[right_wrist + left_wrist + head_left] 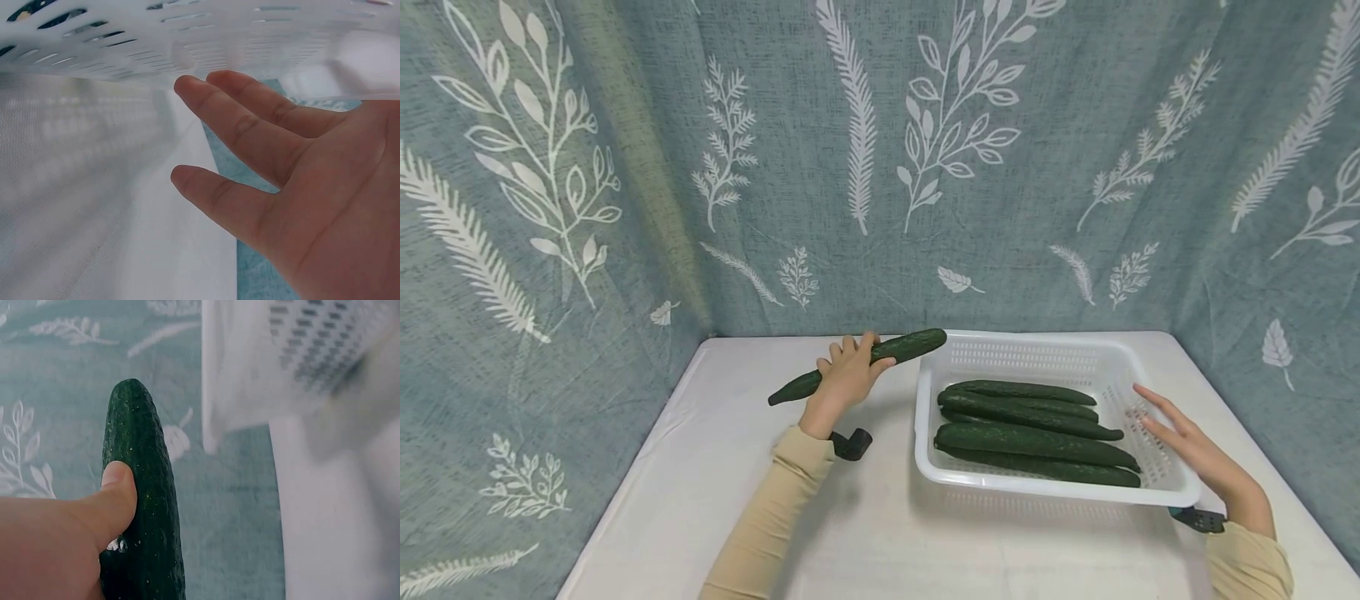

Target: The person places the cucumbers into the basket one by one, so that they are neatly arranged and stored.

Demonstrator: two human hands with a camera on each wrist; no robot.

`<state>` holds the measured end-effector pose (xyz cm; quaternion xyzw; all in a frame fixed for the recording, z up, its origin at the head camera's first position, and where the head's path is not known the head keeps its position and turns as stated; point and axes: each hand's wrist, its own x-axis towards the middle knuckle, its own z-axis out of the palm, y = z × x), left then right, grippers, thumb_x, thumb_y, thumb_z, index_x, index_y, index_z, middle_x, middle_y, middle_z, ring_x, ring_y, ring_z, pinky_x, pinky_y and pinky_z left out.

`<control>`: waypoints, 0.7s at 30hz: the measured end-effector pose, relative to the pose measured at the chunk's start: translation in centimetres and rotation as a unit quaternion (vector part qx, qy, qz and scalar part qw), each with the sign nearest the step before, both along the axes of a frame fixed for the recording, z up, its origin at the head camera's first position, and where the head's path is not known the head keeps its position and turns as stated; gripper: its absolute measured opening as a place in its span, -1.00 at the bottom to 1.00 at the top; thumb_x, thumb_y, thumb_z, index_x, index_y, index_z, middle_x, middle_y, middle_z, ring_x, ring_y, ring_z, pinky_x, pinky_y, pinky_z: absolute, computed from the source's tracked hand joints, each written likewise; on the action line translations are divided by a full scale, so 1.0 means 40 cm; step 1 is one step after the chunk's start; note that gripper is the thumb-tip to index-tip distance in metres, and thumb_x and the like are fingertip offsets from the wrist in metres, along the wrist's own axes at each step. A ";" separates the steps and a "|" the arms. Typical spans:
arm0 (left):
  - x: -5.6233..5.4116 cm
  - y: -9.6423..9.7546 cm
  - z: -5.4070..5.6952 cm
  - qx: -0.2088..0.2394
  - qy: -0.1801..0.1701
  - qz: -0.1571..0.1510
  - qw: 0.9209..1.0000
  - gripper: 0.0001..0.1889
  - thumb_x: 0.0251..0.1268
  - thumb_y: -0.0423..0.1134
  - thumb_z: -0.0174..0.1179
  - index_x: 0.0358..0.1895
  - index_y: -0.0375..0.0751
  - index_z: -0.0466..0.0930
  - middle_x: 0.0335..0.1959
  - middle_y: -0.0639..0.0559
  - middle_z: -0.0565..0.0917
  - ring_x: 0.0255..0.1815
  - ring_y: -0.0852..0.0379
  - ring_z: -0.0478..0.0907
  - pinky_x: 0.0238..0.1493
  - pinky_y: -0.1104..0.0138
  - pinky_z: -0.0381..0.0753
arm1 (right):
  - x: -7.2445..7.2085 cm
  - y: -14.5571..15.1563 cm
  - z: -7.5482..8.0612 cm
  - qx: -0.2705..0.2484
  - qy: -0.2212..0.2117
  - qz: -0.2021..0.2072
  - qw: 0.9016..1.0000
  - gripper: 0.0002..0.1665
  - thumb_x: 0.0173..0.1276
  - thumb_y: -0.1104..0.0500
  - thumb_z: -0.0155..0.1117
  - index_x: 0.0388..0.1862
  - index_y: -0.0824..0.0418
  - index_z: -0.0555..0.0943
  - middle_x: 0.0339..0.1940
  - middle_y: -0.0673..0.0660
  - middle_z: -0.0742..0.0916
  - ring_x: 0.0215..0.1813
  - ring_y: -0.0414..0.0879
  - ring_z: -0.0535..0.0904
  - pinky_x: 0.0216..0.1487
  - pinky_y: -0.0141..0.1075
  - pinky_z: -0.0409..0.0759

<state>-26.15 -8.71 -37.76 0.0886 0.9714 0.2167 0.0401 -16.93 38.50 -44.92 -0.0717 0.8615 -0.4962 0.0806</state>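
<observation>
My left hand [844,379] grips a long dark green cucumber [912,346], its far end beside the basket's back left corner. In the left wrist view, the thumb lies along the bumpy cucumber [140,440]. A white slotted plastic basket [1037,490] holds several more cucumbers [1033,443], lying side by side. At the basket's right side is my right hand [1213,467], thumb and a finger at the rim. Its fingers [244,128] are straight and spread against or just under the slotted basket wall [144,44]; exact contact is unclear.
A white-covered table [880,550] lies beneath. Blue-green leaf-patterned cloth [880,283] hangs behind it and at both sides. A dark wrist device [852,444] is strapped on the left wrist; another [1198,520] sits on the right.
</observation>
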 end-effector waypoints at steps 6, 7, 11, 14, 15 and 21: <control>0.022 0.053 0.024 -0.008 0.007 -0.035 0.999 -0.45 0.35 0.23 -0.22 0.26 0.01 0.20 -0.01 -0.19 0.30 -0.10 -0.14 0.15 -0.08 -0.01 0.14 | 0.006 -0.003 -0.001 0.001 0.000 -0.003 1.000 -0.31 0.54 0.00 -0.24 0.51 -0.02 -0.23 0.37 0.58 0.04 0.21 0.59 0.19 -0.20 0.14 0.55; 0.022 0.062 0.026 -0.009 0.005 -0.040 0.999 -0.46 0.36 0.22 -0.22 0.27 0.02 0.19 0.00 -0.20 0.30 -0.08 -0.15 0.16 -0.06 -0.02 0.14 | 0.007 -0.003 -0.001 0.001 0.001 -0.002 1.000 -0.31 0.54 0.01 -0.24 0.51 -0.01 -0.23 0.37 0.58 0.04 0.22 0.59 0.18 -0.19 0.14 0.55; 0.024 0.096 0.030 -0.016 0.010 -0.064 0.998 -0.49 0.36 0.22 -0.21 0.25 0.05 0.19 -0.02 -0.18 0.31 -0.09 -0.15 0.18 -0.09 -0.02 0.17 | 0.010 -0.005 0.000 0.004 0.005 0.001 1.000 -0.32 0.54 0.02 -0.25 0.51 -0.01 -0.23 0.38 0.57 0.03 0.23 0.58 0.17 -0.17 0.15 0.53; 0.030 0.121 0.036 -0.017 0.011 -0.075 0.997 -0.48 0.35 0.24 -0.22 0.24 0.06 0.19 -0.01 -0.17 0.30 -0.10 -0.13 0.19 -0.11 -0.01 0.19 | 0.012 -0.004 -0.002 0.006 0.007 0.002 1.000 -0.32 0.54 0.02 -0.25 0.51 -0.01 -0.22 0.38 0.56 0.03 0.23 0.57 0.17 -0.16 0.14 0.53; 0.032 0.130 0.038 -0.021 0.012 -0.079 0.997 -0.48 0.35 0.24 -0.23 0.24 0.06 0.19 0.00 -0.17 0.30 -0.09 -0.13 0.19 -0.10 -0.01 0.19 | 0.013 -0.004 -0.003 0.006 0.009 0.002 1.000 -0.32 0.54 0.03 -0.25 0.51 -0.02 -0.22 0.38 0.56 0.04 0.23 0.57 0.17 -0.16 0.14 0.53; 0.048 0.193 0.058 -0.052 0.010 -0.095 0.994 -0.45 0.34 0.26 -0.25 0.28 0.08 0.15 0.05 -0.17 0.30 -0.05 -0.12 0.21 -0.05 -0.03 0.23 | 0.017 -0.002 -0.010 0.007 0.016 0.000 1.000 -0.32 0.54 0.02 -0.24 0.51 -0.03 -0.21 0.37 0.57 0.05 0.22 0.58 0.18 -0.17 0.19 0.53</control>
